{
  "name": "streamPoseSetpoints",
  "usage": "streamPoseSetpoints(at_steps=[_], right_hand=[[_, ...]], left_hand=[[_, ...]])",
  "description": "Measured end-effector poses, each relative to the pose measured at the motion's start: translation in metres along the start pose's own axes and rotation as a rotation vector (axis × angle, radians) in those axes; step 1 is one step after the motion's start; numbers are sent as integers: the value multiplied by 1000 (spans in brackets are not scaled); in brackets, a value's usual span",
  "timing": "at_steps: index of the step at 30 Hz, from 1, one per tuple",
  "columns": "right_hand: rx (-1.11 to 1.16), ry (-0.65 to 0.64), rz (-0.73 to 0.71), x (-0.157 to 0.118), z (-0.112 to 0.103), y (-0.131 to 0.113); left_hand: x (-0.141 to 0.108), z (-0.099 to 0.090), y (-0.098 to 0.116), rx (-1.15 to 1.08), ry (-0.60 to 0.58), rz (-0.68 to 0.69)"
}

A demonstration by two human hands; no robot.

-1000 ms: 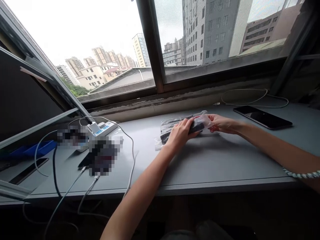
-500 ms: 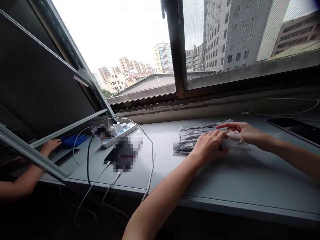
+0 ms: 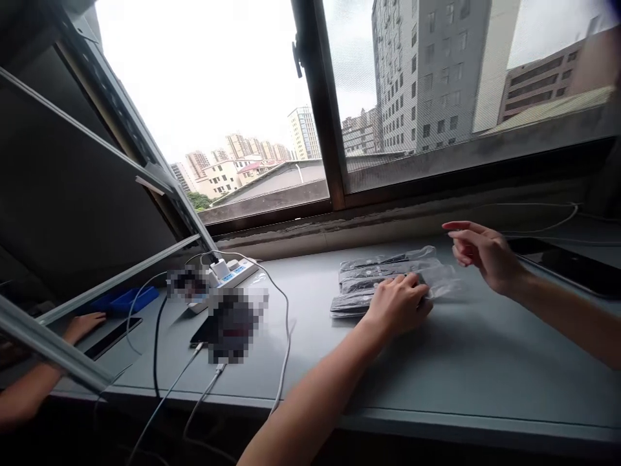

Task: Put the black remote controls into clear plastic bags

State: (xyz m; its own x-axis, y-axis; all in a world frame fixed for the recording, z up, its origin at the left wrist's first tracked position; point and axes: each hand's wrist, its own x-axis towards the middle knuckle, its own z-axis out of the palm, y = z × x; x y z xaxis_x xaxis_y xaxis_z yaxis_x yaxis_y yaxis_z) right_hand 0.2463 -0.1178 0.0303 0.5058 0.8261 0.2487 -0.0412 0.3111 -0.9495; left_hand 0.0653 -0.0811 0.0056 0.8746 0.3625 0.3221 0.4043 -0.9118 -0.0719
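Several flat dark items in clear plastic bags (image 3: pixel 356 277) lie side by side on the grey tabletop (image 3: pixel 466 362), each with a small round pale spot. Over the nearest bagged dark item (image 3: pixel 350 304) my left hand (image 3: pixel 400 301) is closed, gripping its right part, which is mostly hidden. The loose clear ends of the bags (image 3: pixel 444 281) stick out to the right of that hand. My right hand (image 3: pixel 485 255) is raised above the table, apart from the bags. Its index finger points left, the other fingers are loosely bent, and nothing shows in it.
A black phone (image 3: pixel 572 262) lies at right near a white cable. At left stand a white power strip (image 3: pixel 233 278) with plugs and a phone (image 3: pixel 206 330) with cables. Behind a metal frame (image 3: pixel 160 175), another person's hand (image 3: pixel 87 323) rests near a blue tray (image 3: pixel 130 299).
My right hand has let go of the clear plastic and moved up and to the right. My left hand stays on the nearest bagged item. The camera view has shifted slightly.
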Motion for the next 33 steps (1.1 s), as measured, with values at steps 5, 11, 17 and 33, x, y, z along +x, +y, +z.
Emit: streamPoseSetpoints(at_steps=[5, 11, 17, 33], right_hand=[[-41, -114, -42, -4, 7, 2], [-14, -107, -51, -2, 10, 11], [-11, -102, -1, -4, 16, 15], [-22, -126, 19, -9, 19, 15]], left_hand=[[0, 4, -1, -92, 50, 126], [-4, -7, -11, -201, 121, -53], [-9, -7, -27, -149, -44, -309], [24, 21, -33, -186, -225, -420]])
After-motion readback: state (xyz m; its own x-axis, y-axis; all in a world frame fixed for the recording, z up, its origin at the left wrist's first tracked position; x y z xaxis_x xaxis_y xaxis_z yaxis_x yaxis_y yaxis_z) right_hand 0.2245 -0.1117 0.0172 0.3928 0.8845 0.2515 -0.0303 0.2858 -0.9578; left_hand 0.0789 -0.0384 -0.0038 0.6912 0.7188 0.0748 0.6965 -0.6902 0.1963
